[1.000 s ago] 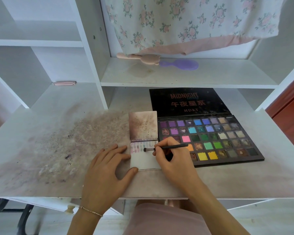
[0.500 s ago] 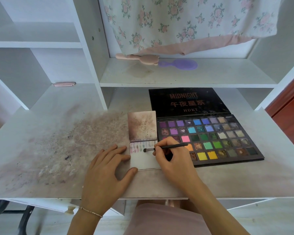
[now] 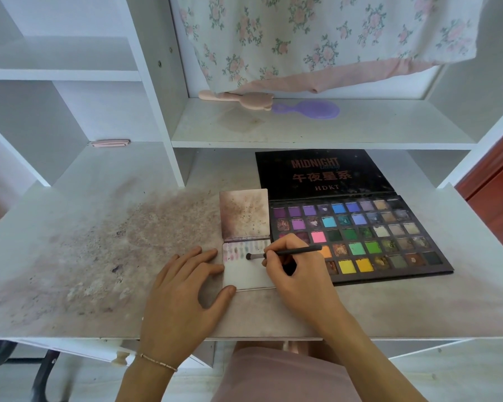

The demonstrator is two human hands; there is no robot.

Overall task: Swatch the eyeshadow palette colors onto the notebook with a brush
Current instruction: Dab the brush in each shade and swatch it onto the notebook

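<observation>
A small notebook (image 3: 244, 274) lies open on the desk, its stained cover flipped up and a row of faint colour swatches along the top of its white page. To its right lies the open black eyeshadow palette (image 3: 360, 236) with several rows of coloured pans. My right hand (image 3: 299, 274) pinches a thin black brush (image 3: 285, 253), whose bristle tip touches the page just below the swatches. My left hand (image 3: 183, 297) lies flat on the desk, fingertips and thumb resting on the notebook's left edge.
The desk (image 3: 99, 256) is smeared with dark powder stains on its left half. On the shelf above lie a pink hand mirror (image 3: 244, 99) and a purple hairbrush (image 3: 314, 109). A floral cloth (image 3: 317, 33) hangs at the back. A pink clip (image 3: 110, 143) sits far left.
The brush tip has shifted very slightly on the page; both hands stay in about the same place.
</observation>
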